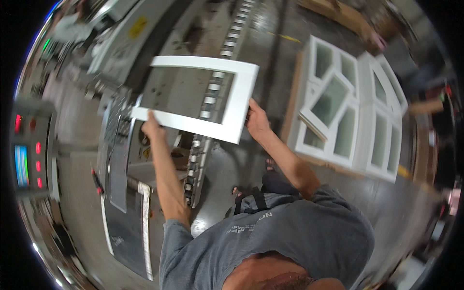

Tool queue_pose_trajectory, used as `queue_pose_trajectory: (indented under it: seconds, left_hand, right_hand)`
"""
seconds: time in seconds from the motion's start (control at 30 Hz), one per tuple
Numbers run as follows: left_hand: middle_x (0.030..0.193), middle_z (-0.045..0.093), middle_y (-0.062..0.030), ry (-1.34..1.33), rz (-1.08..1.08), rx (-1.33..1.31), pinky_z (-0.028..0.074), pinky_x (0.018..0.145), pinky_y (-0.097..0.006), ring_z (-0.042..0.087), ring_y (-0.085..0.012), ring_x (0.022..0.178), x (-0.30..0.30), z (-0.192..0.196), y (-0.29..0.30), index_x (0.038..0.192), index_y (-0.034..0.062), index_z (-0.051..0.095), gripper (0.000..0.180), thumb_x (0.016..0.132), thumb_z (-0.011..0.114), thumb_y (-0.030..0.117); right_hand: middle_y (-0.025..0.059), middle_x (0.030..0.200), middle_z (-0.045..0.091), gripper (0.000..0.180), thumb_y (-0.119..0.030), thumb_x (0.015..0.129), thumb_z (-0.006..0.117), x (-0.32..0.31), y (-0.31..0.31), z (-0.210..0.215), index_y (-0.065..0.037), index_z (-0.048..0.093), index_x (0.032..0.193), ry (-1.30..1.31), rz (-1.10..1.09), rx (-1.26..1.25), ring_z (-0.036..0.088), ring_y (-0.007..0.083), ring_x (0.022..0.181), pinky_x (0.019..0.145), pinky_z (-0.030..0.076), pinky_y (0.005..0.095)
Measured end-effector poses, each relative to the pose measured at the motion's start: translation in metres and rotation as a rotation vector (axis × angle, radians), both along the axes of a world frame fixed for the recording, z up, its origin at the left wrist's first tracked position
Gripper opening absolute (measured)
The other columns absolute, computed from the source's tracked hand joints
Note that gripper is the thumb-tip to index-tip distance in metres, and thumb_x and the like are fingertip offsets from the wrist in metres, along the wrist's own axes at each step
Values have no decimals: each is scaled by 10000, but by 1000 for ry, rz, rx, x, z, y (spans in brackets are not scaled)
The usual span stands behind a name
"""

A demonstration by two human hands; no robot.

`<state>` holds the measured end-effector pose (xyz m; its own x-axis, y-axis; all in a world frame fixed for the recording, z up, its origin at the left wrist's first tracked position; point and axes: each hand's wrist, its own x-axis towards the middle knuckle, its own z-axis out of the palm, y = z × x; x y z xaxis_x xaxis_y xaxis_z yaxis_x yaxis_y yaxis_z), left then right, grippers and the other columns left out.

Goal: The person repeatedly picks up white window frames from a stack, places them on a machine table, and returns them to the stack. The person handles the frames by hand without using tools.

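White frame [240, 104] gripped both sides; left hand [151, 126], right hand [257, 122].

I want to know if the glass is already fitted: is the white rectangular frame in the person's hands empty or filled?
Empty. Through the white rectangular frame the grey floor shows unobstructed.

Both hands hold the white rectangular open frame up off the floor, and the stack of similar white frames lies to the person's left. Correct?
Not quite. The left hand and right hand do hold the white rectangular open frame in the air, but the stack of white frames lies to the person's right, not the left. The head view shows it.
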<state>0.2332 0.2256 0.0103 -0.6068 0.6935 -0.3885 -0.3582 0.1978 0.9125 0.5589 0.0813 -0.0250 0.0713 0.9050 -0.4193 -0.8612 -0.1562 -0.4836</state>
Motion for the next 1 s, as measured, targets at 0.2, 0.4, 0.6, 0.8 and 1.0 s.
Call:
queue_pose_trajectory:
  seconds: [0.2,0.4,0.6,0.8,1.0]
  left_hand:
    - [920,631,-84,442,-260,445,484,680,-319,590,-162,821,84,81,-121,1045,-19,574,150,930,556,76]
    - [772,628,-122,169,-824,-58,486,586,-308,584,-183,647,175,-22,-297,879,-18,571,150,933,579,122]
    - [904,656,-143,96,-767,-559,563,630,-362,669,-240,749,177,-82,-366,991,-23,600,150,912,614,104]
    - [867,662,-153,218,-619,-570,563,582,-331,668,-244,684,175,-105,-357,969,-17,594,118,894,601,73]
    - [858,658,-153,203,-651,-544,562,570,-347,676,-261,690,187,-112,-375,924,-12,601,77,901,563,50]
  right_hand:
    - [196,1111,618,564,-411,851,667,122,-109,-127,40,525,1158,98,-276,-416,597,293,974,881,499,440]
    - [304,1293,458,920,-484,807,706,251,-176,-264,136,284,1342,116,-682,-756,497,371,1182,932,500,490]
    - [337,1418,243,1032,-495,773,744,336,-152,-304,39,159,1434,183,-913,-797,390,421,1276,963,473,532]
    - [187,1274,494,648,-416,814,715,388,-107,-329,-69,455,1295,360,-994,-898,469,398,1190,1039,334,590]
    - [170,1244,542,484,-271,854,670,386,-106,-346,-88,504,1271,227,-1094,-844,523,386,1133,962,397,589]
